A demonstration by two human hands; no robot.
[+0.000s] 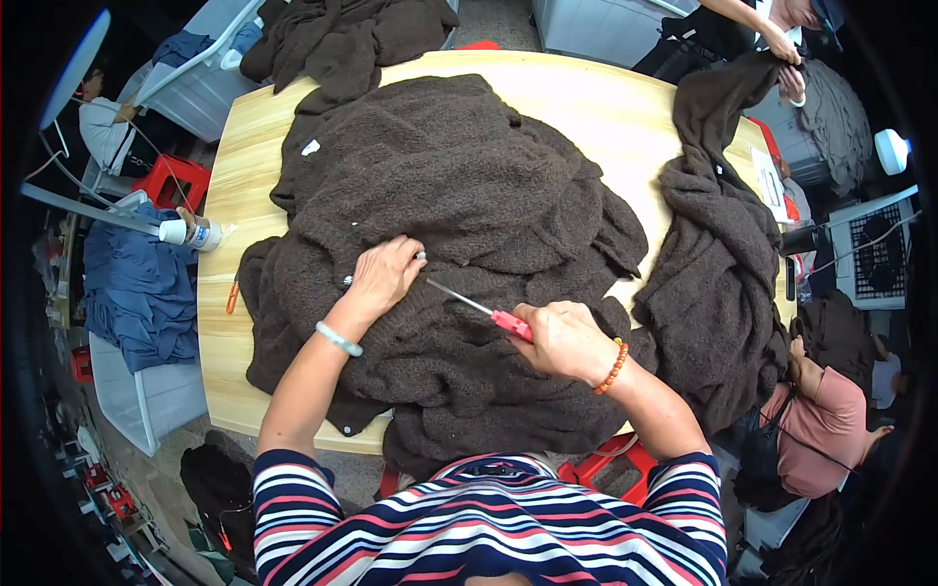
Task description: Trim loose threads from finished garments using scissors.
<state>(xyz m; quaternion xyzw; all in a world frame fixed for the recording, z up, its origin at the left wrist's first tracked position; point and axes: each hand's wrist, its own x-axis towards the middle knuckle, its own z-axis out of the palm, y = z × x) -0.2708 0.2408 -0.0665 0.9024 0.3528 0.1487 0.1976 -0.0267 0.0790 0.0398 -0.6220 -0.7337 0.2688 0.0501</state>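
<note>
A heap of dark brown knit garments [440,176] covers the middle of the wooden table in front of me. My left hand [388,271] rests on the near part of the heap, its fingers closed on a fold of the knit beside a small pale button-like piece [421,256]. In my right hand [565,337] is a tool with a red handle [512,325] and a long thin metal blade, its exact kind unclear. The blade tip points toward my left fingertips and stays a little apart from them. Another small pale piece [347,280] shows by my left hand.
An orange-handled tool [233,297] lies at the table's left edge [220,371], below a white lamp-like fixture [191,233]. More brown knit [708,283] drapes the right side, its far end held by another person's hands [782,59]. Bins of blue fabric [137,283] stand left; a red stool [616,469] is near me.
</note>
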